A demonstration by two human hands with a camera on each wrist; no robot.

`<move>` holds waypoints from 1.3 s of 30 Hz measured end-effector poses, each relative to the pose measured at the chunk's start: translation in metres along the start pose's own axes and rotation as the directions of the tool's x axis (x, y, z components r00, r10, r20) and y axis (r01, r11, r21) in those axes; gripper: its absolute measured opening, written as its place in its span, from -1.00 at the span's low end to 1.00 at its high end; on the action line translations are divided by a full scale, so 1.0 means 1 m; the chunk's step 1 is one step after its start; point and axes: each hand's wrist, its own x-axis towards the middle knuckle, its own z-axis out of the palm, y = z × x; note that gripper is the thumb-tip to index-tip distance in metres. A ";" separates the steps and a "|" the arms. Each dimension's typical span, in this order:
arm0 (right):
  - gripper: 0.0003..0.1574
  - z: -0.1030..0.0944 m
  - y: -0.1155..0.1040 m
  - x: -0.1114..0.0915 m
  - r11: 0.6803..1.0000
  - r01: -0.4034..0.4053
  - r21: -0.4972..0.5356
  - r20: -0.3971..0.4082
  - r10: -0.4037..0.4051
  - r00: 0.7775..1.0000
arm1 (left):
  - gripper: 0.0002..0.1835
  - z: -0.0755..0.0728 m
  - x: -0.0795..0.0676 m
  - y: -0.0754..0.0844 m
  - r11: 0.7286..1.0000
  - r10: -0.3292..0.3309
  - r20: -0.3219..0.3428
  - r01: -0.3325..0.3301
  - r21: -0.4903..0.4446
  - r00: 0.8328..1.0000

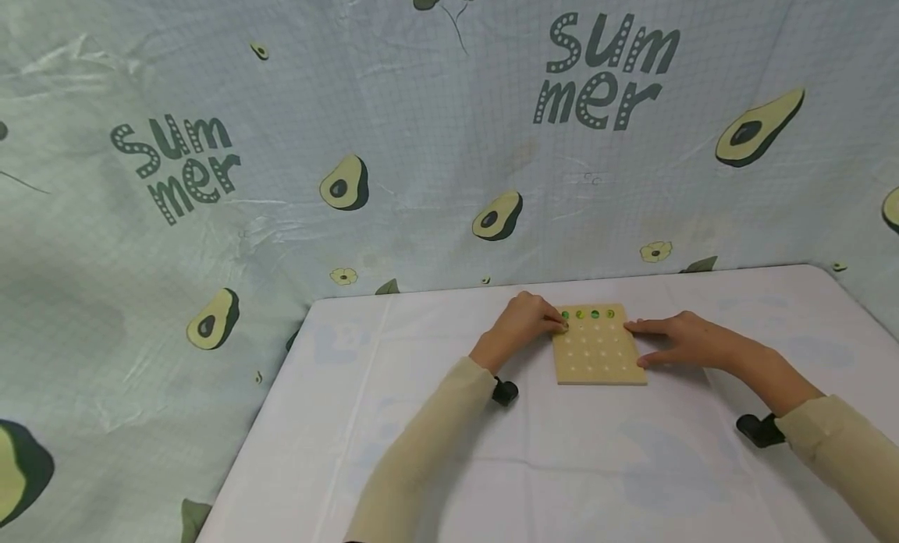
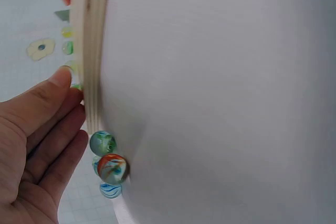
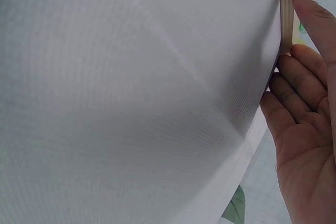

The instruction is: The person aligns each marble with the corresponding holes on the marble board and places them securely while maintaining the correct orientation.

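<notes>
A square wooden board (image 1: 600, 356) with rows of small hollows lies on the table. Several green and yellow marbles (image 1: 595, 314) fill its far row. At the upper left corner, my left hand (image 1: 521, 324) pinches a small marble between thumb and fingertips, over the left end of the second row. The fingers mostly cover that marble. My right hand (image 1: 691, 342) rests against the board's right edge, thumb and fingers extended and spread. In the left wrist view, loose glass marbles (image 2: 113, 168) with orange, green and blue swirls sit just past the left fingers.
A white cloth (image 1: 562, 465) covers the table. Behind it hangs a pale curtain (image 1: 421, 122) printed with avocados and lettering. Both sleeved forearms reach in from the near side, with a black wrist camera (image 1: 504, 392) under the left wrist.
</notes>
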 end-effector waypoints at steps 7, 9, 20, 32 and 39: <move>0.00 0.000 -0.002 0.000 1.000 -0.008 0.003 0.001 0.008 1.000 | -0.84 0.002 0.004 0.004 0.997 -0.081 -0.007 0.081 0.019 0.997; 0.00 0.000 -0.003 0.000 1.000 -0.011 0.000 0.003 0.011 1.000 | -0.85 0.002 0.004 0.004 0.996 -0.087 -0.008 0.087 0.021 0.996; 0.01 0.001 -0.001 -0.001 1.000 0.001 -0.010 -0.007 -0.001 1.000 | -0.92 0.004 0.002 0.005 0.992 -0.120 -0.043 0.118 -0.050 0.992; 0.01 0.000 -0.001 -0.001 1.000 -0.006 -0.004 -0.003 0.006 1.000 | -0.91 0.006 0.000 0.006 0.980 -0.173 -0.067 0.165 -0.106 0.983; 0.00 0.000 -0.001 -0.001 1.000 -0.003 0.014 -0.005 0.003 1.000 | -0.83 0.006 -0.006 -0.008 0.940 -0.205 -0.087 0.171 -0.296 0.975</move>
